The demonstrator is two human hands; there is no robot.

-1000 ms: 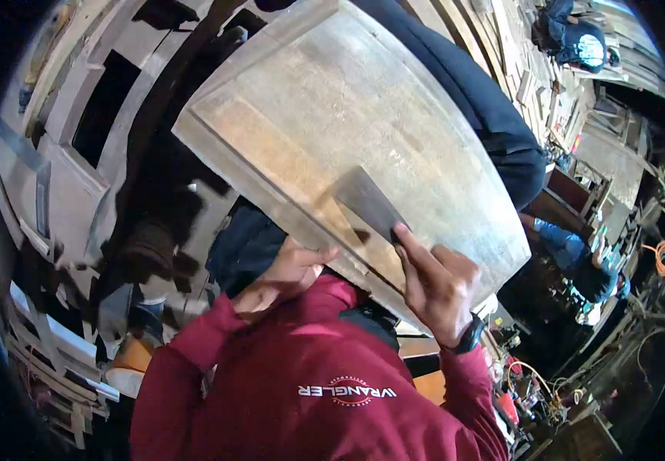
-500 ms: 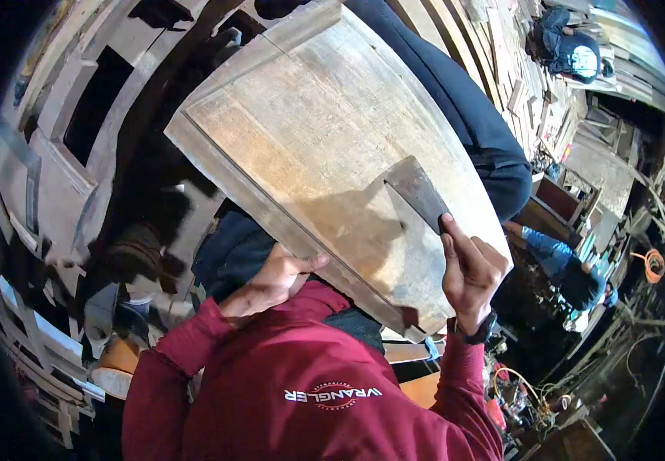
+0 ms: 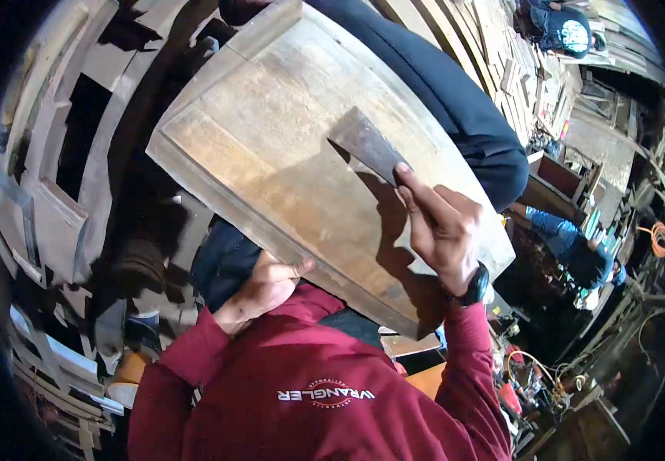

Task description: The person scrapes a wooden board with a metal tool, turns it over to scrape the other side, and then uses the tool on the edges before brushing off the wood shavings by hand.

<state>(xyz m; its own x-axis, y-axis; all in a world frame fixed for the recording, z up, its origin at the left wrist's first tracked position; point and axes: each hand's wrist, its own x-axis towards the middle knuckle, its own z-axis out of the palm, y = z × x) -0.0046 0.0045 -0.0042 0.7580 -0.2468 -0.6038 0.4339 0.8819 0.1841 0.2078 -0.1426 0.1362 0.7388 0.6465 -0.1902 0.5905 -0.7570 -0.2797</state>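
Right hand (image 3: 444, 227) grips the narrow end of a flat scraper (image 3: 364, 142) between thumb and forefinger, its wide edge pointing far and left above the face of a wooden panel (image 3: 271, 154); whether that edge touches the wood is hard to tell. Plenty of the panel's face lies open to the left and near side of the scraper, while the long right edge runs closer by. A stepped border (image 3: 225, 192) follows the left and near edges, and on the near one the left hand (image 3: 267, 284) clasps the rim, thumb on top and the other fingers largely hidden. The panel lies diagonally across the lap, between dark trousers (image 3: 463, 107) on the far right and a maroon sweatshirt (image 3: 294, 369) on the near side. Beyond the right edge, planks (image 3: 444, 38) lie far off, a person with blue sleeves (image 3: 578, 253) is well apart, and an orange coil (image 3: 659, 239) sits farther right. Wood pieces (image 3: 63, 215) fill the left, across a dark gap.
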